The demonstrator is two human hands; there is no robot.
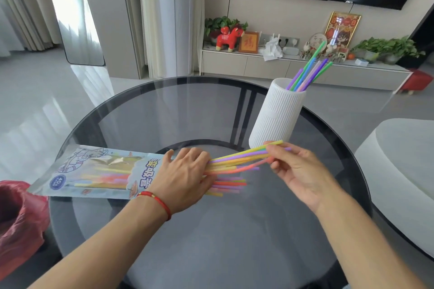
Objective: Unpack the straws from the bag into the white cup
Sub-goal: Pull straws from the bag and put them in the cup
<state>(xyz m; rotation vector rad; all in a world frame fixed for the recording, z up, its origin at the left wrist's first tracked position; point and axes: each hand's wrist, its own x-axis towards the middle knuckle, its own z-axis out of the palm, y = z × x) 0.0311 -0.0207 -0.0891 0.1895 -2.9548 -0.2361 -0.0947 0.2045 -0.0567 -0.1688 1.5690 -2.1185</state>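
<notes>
The left hand [185,176] hides the bag [94,171] mouth — straws [237,159] there are motion-blurred.

Both bare forearms reach forward from the lower edge; the left hand [185,175] lies palm down, fingers spread and flat, a red cord at its wrist; the right hand [298,171] is raised just beside it, palm turned inward, thumb and fingertips [270,148] pinched together, wrist slightly bent.

One head-worn wide view looks forward and down, close over a round glass table [145,110], room beyond.
</notes>
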